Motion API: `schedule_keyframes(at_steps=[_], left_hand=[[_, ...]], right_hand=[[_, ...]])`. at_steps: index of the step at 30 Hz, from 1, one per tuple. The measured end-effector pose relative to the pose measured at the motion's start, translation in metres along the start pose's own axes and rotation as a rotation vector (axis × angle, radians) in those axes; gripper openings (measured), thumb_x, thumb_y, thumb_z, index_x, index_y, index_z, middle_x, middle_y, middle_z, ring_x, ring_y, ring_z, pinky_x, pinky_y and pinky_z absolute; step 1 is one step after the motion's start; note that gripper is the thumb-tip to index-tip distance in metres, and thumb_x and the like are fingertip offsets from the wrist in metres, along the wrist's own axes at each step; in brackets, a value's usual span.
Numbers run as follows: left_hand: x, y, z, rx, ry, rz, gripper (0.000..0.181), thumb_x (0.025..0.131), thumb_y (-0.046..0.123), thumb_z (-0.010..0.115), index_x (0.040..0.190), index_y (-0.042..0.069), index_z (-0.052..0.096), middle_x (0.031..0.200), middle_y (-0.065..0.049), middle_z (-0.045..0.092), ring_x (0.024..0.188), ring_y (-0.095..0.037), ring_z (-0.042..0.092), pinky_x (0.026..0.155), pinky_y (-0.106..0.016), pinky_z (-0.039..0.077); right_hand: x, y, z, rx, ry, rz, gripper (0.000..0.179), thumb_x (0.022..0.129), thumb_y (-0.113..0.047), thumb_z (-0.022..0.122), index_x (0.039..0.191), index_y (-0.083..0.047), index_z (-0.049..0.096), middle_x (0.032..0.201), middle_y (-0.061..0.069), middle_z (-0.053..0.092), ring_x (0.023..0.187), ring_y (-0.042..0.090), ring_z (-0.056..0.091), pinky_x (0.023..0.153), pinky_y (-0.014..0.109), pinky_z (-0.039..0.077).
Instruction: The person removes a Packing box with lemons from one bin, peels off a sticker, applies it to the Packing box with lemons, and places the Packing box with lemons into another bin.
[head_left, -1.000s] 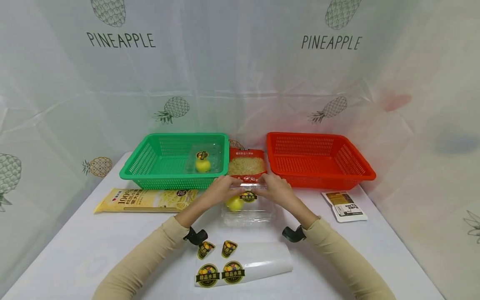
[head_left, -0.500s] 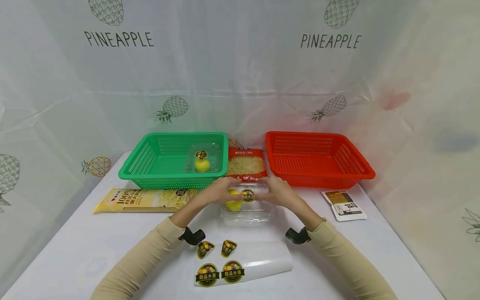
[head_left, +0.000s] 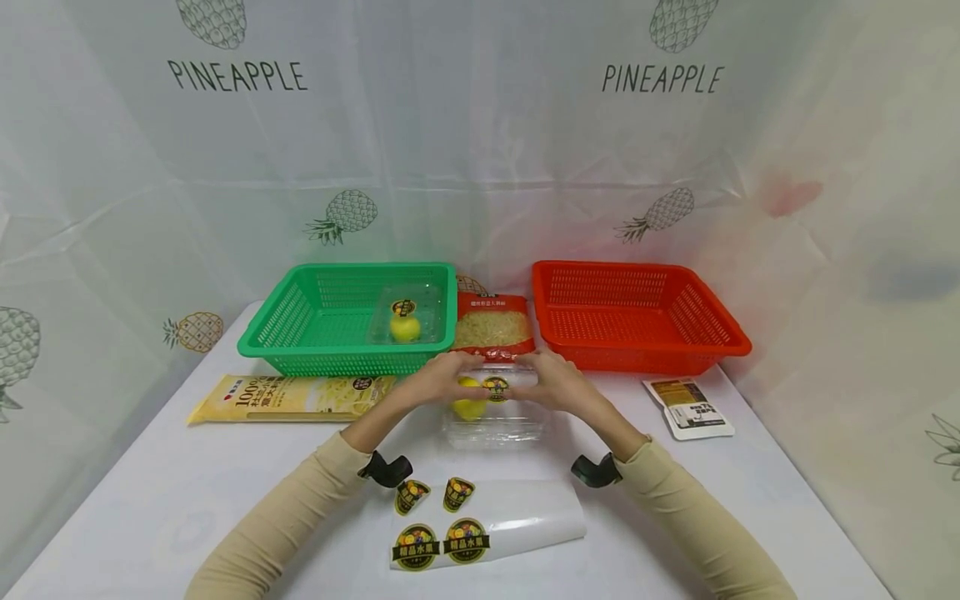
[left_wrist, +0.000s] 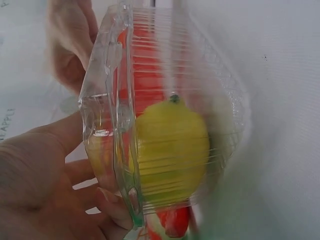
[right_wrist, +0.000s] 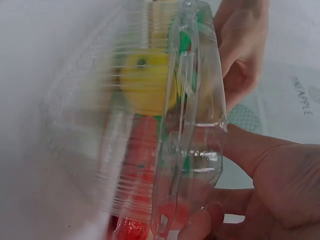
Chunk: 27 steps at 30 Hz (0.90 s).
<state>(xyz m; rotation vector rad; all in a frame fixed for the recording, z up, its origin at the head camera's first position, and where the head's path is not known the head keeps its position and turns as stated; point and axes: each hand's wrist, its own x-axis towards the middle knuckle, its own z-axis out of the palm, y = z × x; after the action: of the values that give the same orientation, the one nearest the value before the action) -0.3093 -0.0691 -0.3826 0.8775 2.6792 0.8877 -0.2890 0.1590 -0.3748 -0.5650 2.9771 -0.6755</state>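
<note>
On the table's middle sits a lidded clear plastic box (head_left: 498, 430) with a yellow, lemon-like fruit (left_wrist: 172, 150) in its left part. A round black fruit sticker (head_left: 497, 388) is on the lid. My left hand (head_left: 442, 382) grips the lid's far left part, thumb on top beside the sticker, fingers bent at the far rim. Mirroring it, my right hand (head_left: 555, 383) holds the far right part, its thumb on the lid across from the left one. Both wrist views show fingertips against the rim of the box.
Behind the box lies a red pasta bag (head_left: 492, 325), between a green basket (head_left: 348, 365) holding another boxed fruit and a red basket (head_left: 637, 360). A yellow noodle pack (head_left: 285, 400) lies left, a small pouch (head_left: 690, 408) right. A sticker sheet (head_left: 525, 508) lies in front.
Both thumbs have slid from the lid's far edge toward me, down beside the sticker, and the wrists have spread slightly. Over the last half second the hands look still; the box stays in place.
</note>
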Motion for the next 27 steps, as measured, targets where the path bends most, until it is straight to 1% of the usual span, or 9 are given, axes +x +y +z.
schedule_keyframes(at_steps=[4, 8, 11, 14, 17, 19, 22, 25, 27], left_hand=[[0.000, -0.002, -0.001, -0.007, 0.013, 0.039, 0.056, 0.092, 0.026, 0.069, 0.137, -0.005, 0.053, 0.141, -0.018, 0.056, 0.129, -0.033, 0.055, 0.107, -0.044, 0.046], [0.002, -0.002, 0.000, 0.014, 0.055, 0.057, 0.047, 0.093, 0.024, 0.067, 0.130, -0.004, 0.060, 0.136, -0.018, 0.060, 0.128, -0.034, 0.056, 0.102, -0.045, 0.050], [0.003, -0.001, 0.002, 0.031, 0.093, 0.039, 0.044, 0.093, 0.026, 0.067, 0.128, -0.001, 0.063, 0.132, -0.015, 0.063, 0.123, -0.032, 0.060, 0.094, -0.042, 0.055], [0.005, 0.001, 0.005, 0.039, 0.129, 0.003, 0.044, 0.094, 0.029, 0.067, 0.127, 0.001, 0.064, 0.128, -0.013, 0.066, 0.117, -0.030, 0.064, 0.089, -0.040, 0.057], [0.006, 0.002, 0.007, 0.047, 0.154, -0.027, 0.045, 0.094, 0.032, 0.066, 0.128, 0.002, 0.065, 0.124, -0.012, 0.069, 0.112, -0.027, 0.068, 0.088, -0.040, 0.057], [0.006, 0.003, 0.007, 0.052, 0.160, -0.037, 0.046, 0.094, 0.034, 0.065, 0.128, 0.003, 0.065, 0.122, -0.011, 0.070, 0.110, -0.026, 0.069, 0.088, -0.041, 0.057], [0.007, 0.001, 0.008, 0.058, 0.159, -0.036, 0.046, 0.094, 0.035, 0.065, 0.128, 0.004, 0.065, 0.122, -0.011, 0.070, 0.110, -0.026, 0.069, 0.089, -0.041, 0.057], [0.008, -0.002, 0.006, 0.045, 0.142, -0.012, 0.045, 0.094, 0.032, 0.066, 0.127, 0.002, 0.065, 0.124, -0.012, 0.069, 0.110, -0.027, 0.068, 0.089, -0.042, 0.057], [0.008, -0.004, 0.004, 0.026, 0.114, 0.006, 0.044, 0.094, 0.029, 0.066, 0.128, 0.001, 0.064, 0.127, -0.014, 0.067, 0.114, -0.028, 0.066, 0.092, -0.042, 0.056]], right_hand=[[0.003, 0.003, -0.002, 0.004, 0.018, -0.026, 0.058, 0.084, -0.039, 0.076, 0.129, -0.005, 0.064, 0.125, 0.013, 0.067, 0.117, 0.032, 0.061, 0.095, 0.053, 0.051], [0.006, 0.003, -0.003, 0.002, 0.034, -0.018, 0.051, 0.085, -0.037, 0.075, 0.124, -0.004, 0.066, 0.121, 0.012, 0.070, 0.113, 0.032, 0.064, 0.090, 0.052, 0.053], [0.008, 0.001, -0.002, -0.007, 0.055, 0.007, 0.050, 0.084, -0.040, 0.076, 0.120, -0.005, 0.068, 0.117, 0.011, 0.071, 0.106, 0.030, 0.066, 0.083, 0.049, 0.055], [0.011, 0.000, 0.000, -0.027, 0.078, 0.035, 0.048, 0.084, -0.044, 0.075, 0.114, -0.007, 0.071, 0.110, 0.008, 0.073, 0.092, 0.025, 0.066, 0.071, 0.040, 0.055], [0.014, -0.001, 0.003, -0.043, 0.091, 0.066, 0.046, 0.083, -0.046, 0.075, 0.108, -0.008, 0.071, 0.102, 0.007, 0.072, 0.078, 0.020, 0.061, 0.059, 0.031, 0.048], [0.015, 0.000, 0.004, -0.051, 0.091, 0.079, 0.046, 0.083, -0.047, 0.075, 0.106, -0.008, 0.071, 0.099, 0.006, 0.070, 0.074, 0.019, 0.058, 0.056, 0.029, 0.045], [0.015, 0.000, 0.003, -0.049, 0.077, 0.079, 0.047, 0.082, -0.047, 0.075, 0.108, -0.008, 0.071, 0.102, 0.007, 0.070, 0.077, 0.020, 0.060, 0.058, 0.032, 0.048], [0.013, 0.001, -0.001, -0.033, 0.045, 0.051, 0.048, 0.083, -0.044, 0.075, 0.114, -0.007, 0.069, 0.111, 0.008, 0.071, 0.092, 0.025, 0.065, 0.072, 0.041, 0.055], [0.011, 0.002, -0.004, -0.018, 0.022, 0.019, 0.049, 0.084, -0.041, 0.076, 0.118, -0.006, 0.068, 0.116, 0.010, 0.070, 0.104, 0.029, 0.066, 0.083, 0.047, 0.055]])
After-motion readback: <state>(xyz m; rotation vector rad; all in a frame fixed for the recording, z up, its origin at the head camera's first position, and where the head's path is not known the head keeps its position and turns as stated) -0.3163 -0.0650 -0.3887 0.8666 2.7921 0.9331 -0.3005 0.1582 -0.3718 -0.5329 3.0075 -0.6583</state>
